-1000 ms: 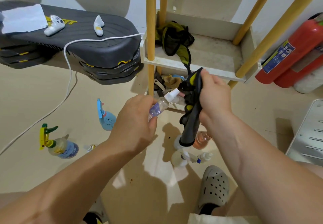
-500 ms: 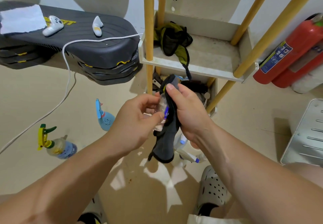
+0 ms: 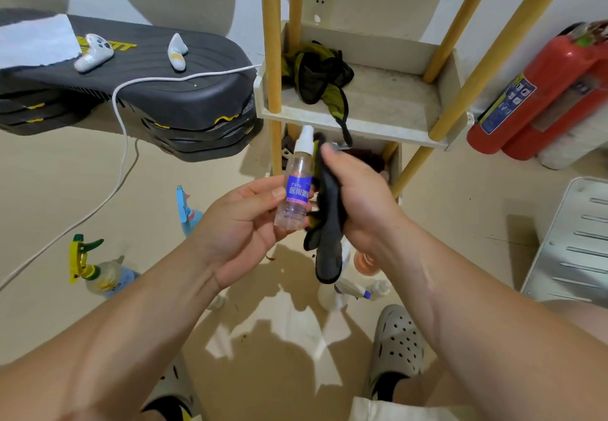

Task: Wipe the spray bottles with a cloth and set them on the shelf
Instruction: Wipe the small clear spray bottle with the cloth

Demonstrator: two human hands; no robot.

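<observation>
Head, left hand (image 3: 237,223) grips bottle (image 3: 294,187), right hand (image 3: 358,197) cloth (image 3: 329,223), near shelf edge (image 3: 362,128)

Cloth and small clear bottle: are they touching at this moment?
Touching. The head view shows the dark cloth, gripped by the right hand, lying against the right side of the bottle with no gap.

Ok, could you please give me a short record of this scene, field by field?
left hand: holds a small clear spray bottle upright by its lower body
right hand: grips a dark cloth at the bottle's right side
bottle details: white cap, blue label
shelf: upper tier carries a crumpled rag; no spray bottle visible on it
floor: yellow-trigger bottle and blue bottle at left, more below the hands
stage: wiping; this bottle not yet shelved
</observation>
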